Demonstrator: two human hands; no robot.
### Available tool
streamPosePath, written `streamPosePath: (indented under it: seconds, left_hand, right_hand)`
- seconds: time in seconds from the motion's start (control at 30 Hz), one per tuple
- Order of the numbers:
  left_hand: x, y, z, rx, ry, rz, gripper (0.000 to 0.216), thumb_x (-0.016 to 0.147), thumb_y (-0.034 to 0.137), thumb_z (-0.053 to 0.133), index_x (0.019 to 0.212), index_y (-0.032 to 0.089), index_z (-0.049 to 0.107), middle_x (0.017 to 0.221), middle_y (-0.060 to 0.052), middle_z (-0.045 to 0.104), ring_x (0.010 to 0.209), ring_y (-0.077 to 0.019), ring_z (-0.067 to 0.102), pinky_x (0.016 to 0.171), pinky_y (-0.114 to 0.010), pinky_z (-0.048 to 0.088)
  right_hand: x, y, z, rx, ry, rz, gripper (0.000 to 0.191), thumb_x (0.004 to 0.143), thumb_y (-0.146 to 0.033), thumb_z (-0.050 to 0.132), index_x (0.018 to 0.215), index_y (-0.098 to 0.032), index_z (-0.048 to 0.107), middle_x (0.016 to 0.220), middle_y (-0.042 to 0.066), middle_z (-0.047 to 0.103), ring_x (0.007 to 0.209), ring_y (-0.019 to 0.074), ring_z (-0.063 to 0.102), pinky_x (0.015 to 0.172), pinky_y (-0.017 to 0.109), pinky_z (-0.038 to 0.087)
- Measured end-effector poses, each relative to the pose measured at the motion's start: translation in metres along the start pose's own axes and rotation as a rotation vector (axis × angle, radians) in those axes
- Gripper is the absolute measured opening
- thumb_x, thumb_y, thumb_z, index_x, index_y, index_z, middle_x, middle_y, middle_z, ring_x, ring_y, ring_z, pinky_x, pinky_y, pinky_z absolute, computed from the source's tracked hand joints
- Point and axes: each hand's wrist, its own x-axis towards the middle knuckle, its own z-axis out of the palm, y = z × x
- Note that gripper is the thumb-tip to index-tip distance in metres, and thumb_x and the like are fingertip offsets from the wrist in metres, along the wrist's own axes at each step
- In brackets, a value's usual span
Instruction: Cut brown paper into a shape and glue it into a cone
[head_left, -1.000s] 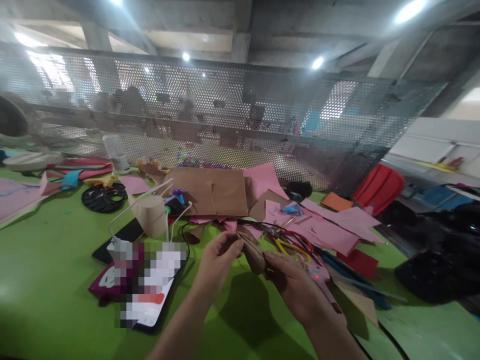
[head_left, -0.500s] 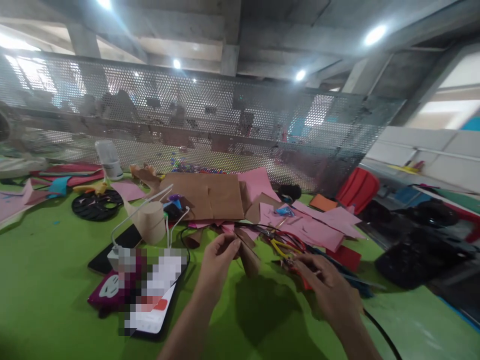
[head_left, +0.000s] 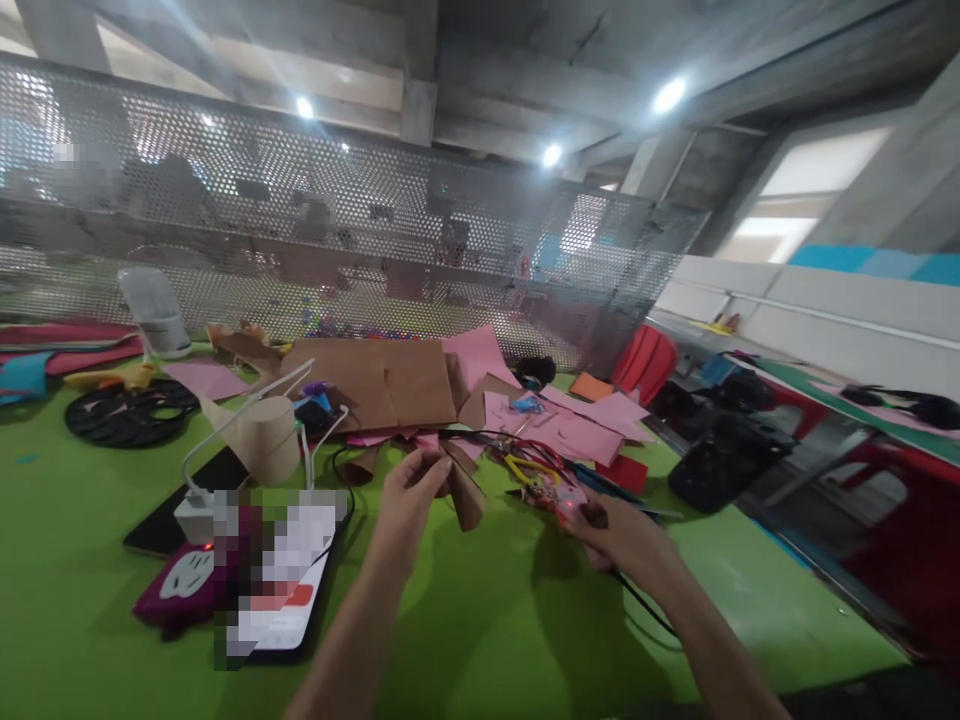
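My left hand (head_left: 411, 490) pinches the top of a small rolled piece of brown paper (head_left: 466, 498), which slants down to the right above the green table. To its right, my right hand (head_left: 611, 530) is closed on a pink glue gun (head_left: 574, 500) with a small red light. A black cord (head_left: 646, 608) trails from beneath this hand; part of the glue gun is hidden by the fingers. Just beyond it lie yellow-handled pliers (head_left: 529, 470), close to the glue gun's tip. Another brown paper roll (head_left: 358, 466) rests on the table left of my left hand.
Brown cardboard (head_left: 375, 385) and pink paper sheets (head_left: 577, 430) cover the back of the table. On the left are a phone (head_left: 289, 590), a purple power bank (head_left: 176, 585), a tape roll (head_left: 268, 440) and a black disc (head_left: 127, 412). A perforated metal screen (head_left: 360, 250) stands behind.
The view has swung to the right. My right hand has turned, so the pink glue gun and its red light now show. The left hand still holds the brown paper roll.
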Motion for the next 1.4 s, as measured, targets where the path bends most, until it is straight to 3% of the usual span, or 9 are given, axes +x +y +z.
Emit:
streamPosePath:
  seconds: [0.13,0.23,0.4,0.6,0.7,0.87,1.1,1.27,1.4]
  left_hand:
    - [0.001,-0.001,0.000,-0.016,-0.019,-0.009,0.027,0.065,0.037,0.077,0.078,0.014,0.070,0.074,-0.002,0.064,0.066,-0.0115,0.056,0.065,-0.023,0.046]
    - [0.001,-0.002,0.001,-0.033,-0.048,-0.018,0.026,0.065,0.036,0.076,0.075,0.014,0.069,0.070,0.000,0.062,0.064,-0.0104,0.054,0.063,-0.022,0.044]
    - [0.002,-0.002,0.001,-0.050,-0.073,-0.030,0.026,0.065,0.036,0.076,0.074,0.013,0.068,0.067,0.001,0.060,0.060,-0.0092,0.052,0.059,-0.021,0.042]
    - [0.004,-0.003,0.000,-0.065,-0.092,-0.049,0.032,0.060,0.039,0.080,0.073,0.013,0.068,0.065,0.001,0.061,0.057,-0.0087,0.052,0.059,-0.021,0.043]
    - [0.005,-0.004,0.001,-0.068,-0.087,-0.052,0.036,0.056,0.041,0.082,0.072,0.012,0.068,0.062,0.000,0.061,0.055,-0.0085,0.051,0.057,-0.022,0.043]
    - [0.007,-0.003,0.002,-0.069,-0.085,-0.051,0.038,0.054,0.044,0.083,0.069,0.012,0.069,0.065,-0.002,0.063,0.058,-0.0106,0.055,0.058,-0.023,0.046]
    - [0.008,-0.003,0.002,-0.033,-0.095,-0.048,0.035,0.056,0.042,0.082,0.070,0.013,0.069,0.064,-0.002,0.064,0.059,-0.0116,0.055,0.059,-0.024,0.048]
    - [0.008,-0.003,0.001,0.006,-0.103,-0.039,0.030,0.059,0.039,0.079,0.071,0.013,0.069,0.064,-0.002,0.064,0.061,-0.0126,0.056,0.061,-0.025,0.047]
    - [0.008,-0.004,0.000,0.034,-0.119,-0.032,0.031,0.063,0.039,0.076,0.074,0.012,0.069,0.066,-0.003,0.065,0.062,-0.0132,0.056,0.062,-0.025,0.047]
  right_hand:
    - [-0.004,-0.004,0.001,0.401,-0.105,0.096,0.022,0.056,-0.027,0.077,0.073,-0.022,0.064,0.052,-0.003,0.063,0.042,0.0171,0.055,0.044,0.027,0.034]
    - [-0.006,-0.009,0.000,0.458,-0.062,0.126,0.021,0.054,-0.022,0.073,0.074,-0.020,0.065,0.048,-0.006,0.058,0.036,0.0119,0.046,0.040,0.025,0.029]
    - [-0.014,-0.028,-0.014,0.693,-0.010,0.132,0.038,0.054,-0.026,0.075,0.090,-0.017,0.066,0.066,-0.001,0.065,0.052,0.0132,0.053,0.044,0.023,0.034]
    - [-0.027,-0.047,-0.022,1.126,-0.262,0.138,0.023,0.058,-0.023,0.075,0.079,-0.019,0.066,0.055,0.000,0.060,0.047,0.0103,0.045,0.041,0.020,0.028]
    - [-0.031,-0.060,-0.018,1.217,-0.289,0.081,0.022,0.058,-0.020,0.069,0.080,-0.020,0.069,0.068,0.003,0.065,0.049,0.0110,0.045,0.042,0.023,0.031]
    - [-0.031,-0.077,-0.010,1.205,-0.311,0.080,0.021,0.056,-0.019,0.069,0.076,-0.018,0.074,0.076,0.007,0.070,0.061,0.0170,0.056,0.054,0.027,0.044]
    - [-0.030,-0.084,-0.008,1.100,-0.268,0.048,0.021,0.059,-0.030,0.082,0.075,-0.018,0.076,0.074,0.005,0.069,0.062,0.0147,0.055,0.055,0.023,0.042]
    - [-0.035,-0.084,-0.006,0.870,-0.134,0.003,0.025,0.063,-0.039,0.078,0.073,-0.017,0.073,0.057,0.000,0.056,0.053,0.0135,0.044,0.049,0.026,0.034]
    - [-0.041,-0.089,-0.005,0.724,-0.014,0.040,0.031,0.063,-0.046,0.075,0.074,-0.017,0.070,0.060,0.000,0.055,0.056,0.0154,0.047,0.050,0.026,0.035]
